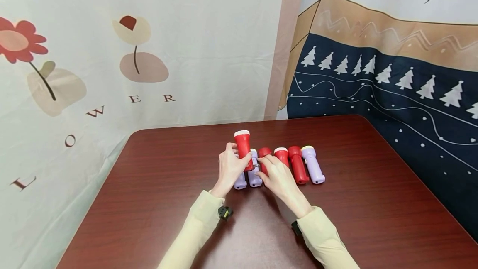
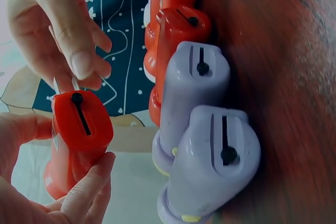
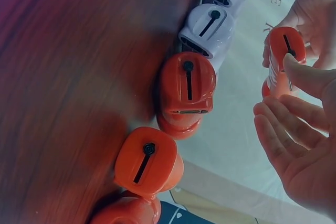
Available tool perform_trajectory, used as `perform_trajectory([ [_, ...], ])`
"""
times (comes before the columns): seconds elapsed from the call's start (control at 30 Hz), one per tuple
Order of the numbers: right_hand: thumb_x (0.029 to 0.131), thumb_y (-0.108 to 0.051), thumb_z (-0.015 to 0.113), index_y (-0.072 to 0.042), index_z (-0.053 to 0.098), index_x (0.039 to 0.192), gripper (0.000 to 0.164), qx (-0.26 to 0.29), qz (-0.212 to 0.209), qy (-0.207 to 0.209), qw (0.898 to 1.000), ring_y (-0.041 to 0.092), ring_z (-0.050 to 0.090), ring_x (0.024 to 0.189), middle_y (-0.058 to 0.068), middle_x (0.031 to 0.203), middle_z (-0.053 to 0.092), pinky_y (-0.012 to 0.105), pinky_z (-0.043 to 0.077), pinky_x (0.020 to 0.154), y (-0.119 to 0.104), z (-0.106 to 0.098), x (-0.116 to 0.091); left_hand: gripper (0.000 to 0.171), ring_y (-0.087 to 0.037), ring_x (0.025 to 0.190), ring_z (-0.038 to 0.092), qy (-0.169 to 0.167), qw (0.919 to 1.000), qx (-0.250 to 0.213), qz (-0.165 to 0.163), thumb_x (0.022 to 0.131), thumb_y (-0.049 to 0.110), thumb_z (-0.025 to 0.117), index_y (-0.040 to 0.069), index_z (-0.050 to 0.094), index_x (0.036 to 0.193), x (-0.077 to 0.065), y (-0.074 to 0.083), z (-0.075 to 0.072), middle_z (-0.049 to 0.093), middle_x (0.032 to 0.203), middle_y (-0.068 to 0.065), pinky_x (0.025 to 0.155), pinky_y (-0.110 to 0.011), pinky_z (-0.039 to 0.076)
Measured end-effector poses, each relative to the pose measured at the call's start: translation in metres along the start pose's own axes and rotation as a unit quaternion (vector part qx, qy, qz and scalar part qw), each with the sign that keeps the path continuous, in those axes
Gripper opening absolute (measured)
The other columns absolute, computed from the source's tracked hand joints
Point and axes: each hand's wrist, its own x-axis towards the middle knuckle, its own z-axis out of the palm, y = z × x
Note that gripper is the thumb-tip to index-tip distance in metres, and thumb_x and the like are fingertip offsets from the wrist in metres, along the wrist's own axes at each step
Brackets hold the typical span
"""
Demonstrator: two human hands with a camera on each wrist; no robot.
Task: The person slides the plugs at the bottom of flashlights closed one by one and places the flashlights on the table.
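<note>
My left hand (image 1: 229,165) grips a red flashlight (image 1: 242,143) above the table, its white-rimmed head up. In the left wrist view, thin metal prongs (image 2: 75,83) stick out from beside its base, which bears a black slot. My right hand (image 1: 278,176) is at that base, thumb and fingers spread apart. Seen from the right wrist, its thumb (image 3: 307,76) lies right at the base edge by a prong, while the other fingers stay extended below. Under the held one lie two lavender flashlights (image 1: 255,179), partly covered by the left hand.
Several flashlights lie in a row on the dark red-brown table (image 1: 168,190). Right of the lavender pair come red ones (image 1: 298,165), partly behind my right hand, then a lavender one (image 1: 313,165) at the row's end. Printed curtains (image 1: 209,53) hang behind the table.
</note>
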Motion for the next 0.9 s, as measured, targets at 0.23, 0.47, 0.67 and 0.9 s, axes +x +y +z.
perform_trajectory([
  [0.23,0.072,-0.015,0.081,-0.004,0.067,0.099,0.033,-0.007,-0.002,0.000,1.000,0.020,0.063,0.086,0.006,0.094,0.066,0.032,0.054,0.075,-0.0016,0.0009,-0.0003,0.047,-0.028,0.087,0.068,-0.006,0.9999,-0.010,0.003,0.077,0.028,0.074,0.001,0.054,0.109,-0.0036,0.0041,0.0030,0.070,0.097,-0.017,0.072,-0.039,0.055],
  [0.47,0.071,-0.015,0.082,-0.004,0.067,0.099,0.033,-0.008,-0.005,0.007,1.000,0.019,0.063,0.085,0.005,0.093,0.067,0.032,0.054,0.074,-0.0022,0.0020,-0.0004,0.047,-0.028,0.084,0.069,-0.004,0.9999,-0.008,0.011,0.076,0.029,0.074,0.001,0.055,0.108,-0.0051,0.0046,0.0042,0.071,0.095,-0.017,0.071,-0.039,0.054],
  [0.67,0.071,-0.015,0.082,-0.004,0.068,0.101,0.035,-0.001,-0.004,0.002,1.000,0.020,0.064,0.087,0.006,0.094,0.067,0.032,0.054,0.075,-0.0030,0.0010,-0.0007,0.047,-0.027,0.081,0.069,-0.006,0.9999,-0.009,0.009,0.076,0.030,0.073,0.001,0.055,0.108,-0.0051,0.0037,0.0060,0.071,0.095,-0.016,0.071,-0.037,0.054],
  [0.9,0.072,-0.009,0.080,-0.005,0.069,0.101,0.031,0.005,-0.010,0.007,1.000,0.020,0.064,0.088,0.006,0.095,0.068,0.032,0.055,0.078,-0.0027,0.0003,-0.0010,0.047,-0.027,0.079,0.068,-0.003,0.9999,-0.010,0.010,0.076,0.031,0.073,0.002,0.055,0.108,-0.0066,0.0057,0.0058,0.071,0.094,-0.016,0.069,-0.037,0.053],
])
